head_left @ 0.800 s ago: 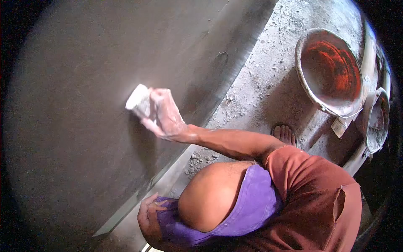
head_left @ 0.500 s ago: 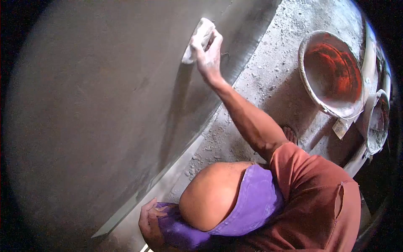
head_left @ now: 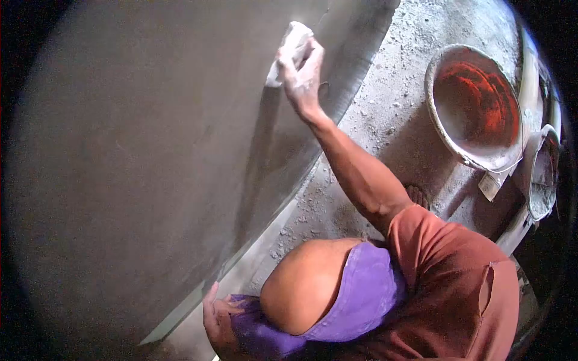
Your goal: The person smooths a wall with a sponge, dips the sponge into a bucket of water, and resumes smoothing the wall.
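A pale, dusty pad or block point(head_left: 295, 36) is pressed to the smooth grey wall point(head_left: 150, 132), pinched between the thumb and fingers of my right hand point(head_left: 304, 75). White dust coats these fingers, and a long shadow falls down the wall below them. At the lower left, my left hand point(head_left: 218, 319) rests against the purple cloth point(head_left: 367, 289) around my bent knee point(head_left: 304, 283). Its visible fingers are loosely curved and apart, with nothing seen in them; part of the palm is hidden.
A round, dusty basin point(head_left: 431, 96) with red showing inside stands on the rubble-strewn floor point(head_left: 385, 108). Beside it at the far right is a smaller container point(head_left: 533, 174). A flat piece point(head_left: 489, 186) lies below the basin. My bare foot point(head_left: 416, 195) shows near my arm.
My right hand and the pale pad have shifted slightly right and up along the wall. The fingers of my left hand have straightened a little, and the hand sits slightly further right.
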`<control>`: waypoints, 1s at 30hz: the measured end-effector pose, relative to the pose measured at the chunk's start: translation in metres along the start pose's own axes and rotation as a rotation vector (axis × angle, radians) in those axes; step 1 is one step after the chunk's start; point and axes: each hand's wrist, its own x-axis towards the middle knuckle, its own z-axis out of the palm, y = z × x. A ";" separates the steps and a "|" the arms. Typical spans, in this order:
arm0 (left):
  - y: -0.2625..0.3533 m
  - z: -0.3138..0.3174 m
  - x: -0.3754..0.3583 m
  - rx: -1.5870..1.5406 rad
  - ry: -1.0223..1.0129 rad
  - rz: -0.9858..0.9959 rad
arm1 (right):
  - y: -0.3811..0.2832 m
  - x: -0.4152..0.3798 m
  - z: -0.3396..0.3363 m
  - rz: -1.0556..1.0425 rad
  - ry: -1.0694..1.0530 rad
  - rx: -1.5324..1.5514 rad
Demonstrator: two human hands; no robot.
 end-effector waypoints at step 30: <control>0.012 0.004 0.013 0.102 -0.019 -0.039 | 0.032 0.010 -0.002 -0.167 0.038 -0.122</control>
